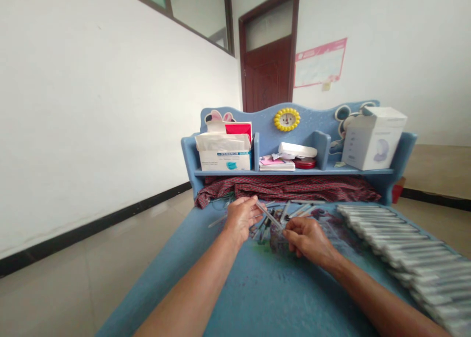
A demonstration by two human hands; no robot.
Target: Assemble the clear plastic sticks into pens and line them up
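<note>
A clear, slim pen barrel point(270, 215) slants between my two hands above the blue desk. My left hand point(241, 218) pinches its upper end between thumb and fingertips, palm partly turned up. At the lower end, the thumb and curled fingers of my right hand point(306, 240) grip the barrel. Whether a refill sits inside it is too small to tell. Loose pen parts point(263, 229), some dark and some clear, lie scattered behind and beneath my hands. Another pale tube point(217, 222) rests just left of my left hand.
Rows of clear pens point(412, 258) are piled along the desk's right side. A checked cloth point(294, 187) lies under the shelf point(324, 172). On the shelf stand a mask box point(225, 160), papers, a red tin point(305, 164) and a white box point(373, 138). A wall rises at left.
</note>
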